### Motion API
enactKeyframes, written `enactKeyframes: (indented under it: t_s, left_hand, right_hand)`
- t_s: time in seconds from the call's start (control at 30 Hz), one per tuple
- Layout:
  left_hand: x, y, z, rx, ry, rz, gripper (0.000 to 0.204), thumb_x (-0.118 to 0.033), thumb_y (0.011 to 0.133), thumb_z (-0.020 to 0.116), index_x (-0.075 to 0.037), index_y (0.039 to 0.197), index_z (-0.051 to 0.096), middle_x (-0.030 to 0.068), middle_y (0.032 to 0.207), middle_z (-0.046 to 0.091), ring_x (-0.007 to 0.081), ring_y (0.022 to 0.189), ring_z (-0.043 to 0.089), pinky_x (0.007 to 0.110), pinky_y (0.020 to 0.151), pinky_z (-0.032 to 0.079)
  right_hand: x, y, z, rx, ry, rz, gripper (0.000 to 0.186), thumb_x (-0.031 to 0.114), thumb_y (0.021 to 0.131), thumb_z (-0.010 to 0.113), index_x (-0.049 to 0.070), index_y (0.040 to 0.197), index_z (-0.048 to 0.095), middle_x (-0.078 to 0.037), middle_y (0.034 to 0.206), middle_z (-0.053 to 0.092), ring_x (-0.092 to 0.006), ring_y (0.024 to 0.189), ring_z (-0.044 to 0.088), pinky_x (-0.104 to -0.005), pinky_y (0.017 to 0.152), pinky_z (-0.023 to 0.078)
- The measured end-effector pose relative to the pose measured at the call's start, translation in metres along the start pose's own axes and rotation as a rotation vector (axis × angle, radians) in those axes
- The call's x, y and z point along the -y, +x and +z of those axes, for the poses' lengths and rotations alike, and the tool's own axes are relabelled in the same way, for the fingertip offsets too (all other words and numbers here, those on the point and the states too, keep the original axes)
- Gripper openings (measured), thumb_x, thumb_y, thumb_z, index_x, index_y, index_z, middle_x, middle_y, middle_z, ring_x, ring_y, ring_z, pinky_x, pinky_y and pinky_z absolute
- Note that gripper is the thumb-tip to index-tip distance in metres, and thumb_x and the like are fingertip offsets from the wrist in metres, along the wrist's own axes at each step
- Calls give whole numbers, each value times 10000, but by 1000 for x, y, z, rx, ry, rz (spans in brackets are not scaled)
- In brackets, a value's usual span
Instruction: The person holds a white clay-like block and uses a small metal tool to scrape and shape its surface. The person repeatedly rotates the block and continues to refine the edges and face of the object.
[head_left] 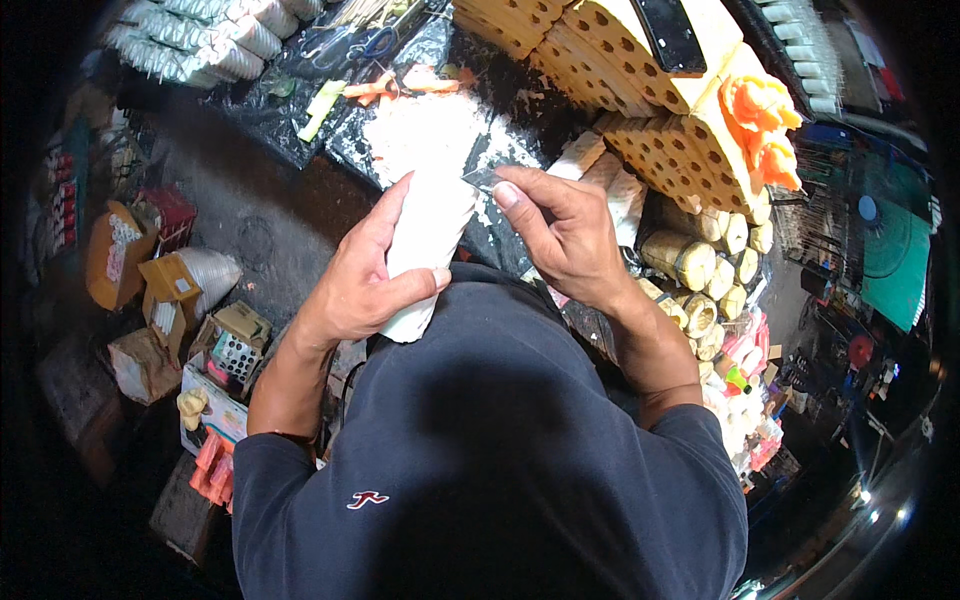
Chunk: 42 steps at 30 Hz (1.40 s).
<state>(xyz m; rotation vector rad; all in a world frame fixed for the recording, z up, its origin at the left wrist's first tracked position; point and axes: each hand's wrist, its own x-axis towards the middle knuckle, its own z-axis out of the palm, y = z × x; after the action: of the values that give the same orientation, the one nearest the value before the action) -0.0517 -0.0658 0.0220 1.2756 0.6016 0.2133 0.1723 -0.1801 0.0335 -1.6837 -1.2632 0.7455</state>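
- Your left hand (365, 275) wraps around a white block (428, 240), fingers curled under it and thumb pressed across its near end; the block tilts up and away from you, just above your chest.
- Your right hand (560, 235) pinches a small blade (483, 179) between thumb and forefinger, its tip touching the far right edge of the white block. Most of the blade is hidden in the fingers, so you cannot make out its shape.
- The dark worktop (290, 120) beyond your hands carries a spread of white shavings (425, 130); orange strips (400, 85) and scissors (350, 45) lie at the far side.
- To the right, stacked yellow blocks with holes (640, 140) rise beside round rolls (700, 270); two orange carved pieces (765, 125) sit on top.
- On the left, cardboard boxes (170, 290) stand on the floor, their contents hard to read in the dim light.
- Your dark shirt (500, 450) covers the near part of the view and hides whatever lies below your hands.
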Motion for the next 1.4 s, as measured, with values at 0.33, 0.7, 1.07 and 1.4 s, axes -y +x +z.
enactKeyframes:
  t_s: [0.33,0.7,1.07,1.4]
  left_hand:
    - [-3,-1,9,24,-217,-127,908,-103,901,768,7,1683,319,140,1167,688,185,907,742,327,726,643]
    - [5,-1,8,77,-306,-101,723,-163,1061,669,23,1681,345,95,1233,697,154,968,721,326,883,632]
    - [12,-1,12,-4,-509,-124,597,-237,1190,470,49,1691,321,173,1387,698,233,1059,760,365,929,641]
    - [12,0,10,29,-369,-108,612,-247,1183,525,51,1687,345,115,1449,662,134,1222,665,275,1019,556]
  right_hand:
    - [-12,-3,0,41,-160,-149,235,129,1053,739,-22,1221,802,-194,974,826,-229,820,799,-329,734,610]
    - [-7,-5,-5,89,-272,-159,275,267,1063,716,22,965,792,-172,717,707,-342,619,701,-440,581,549]
    - [4,-19,0,201,-209,-74,294,268,1071,714,6,968,800,-183,741,715,-346,635,693,-430,607,531]
    - [-5,-19,0,198,-279,-194,269,286,1051,736,38,1007,829,-157,784,760,-330,693,743,-425,635,572]
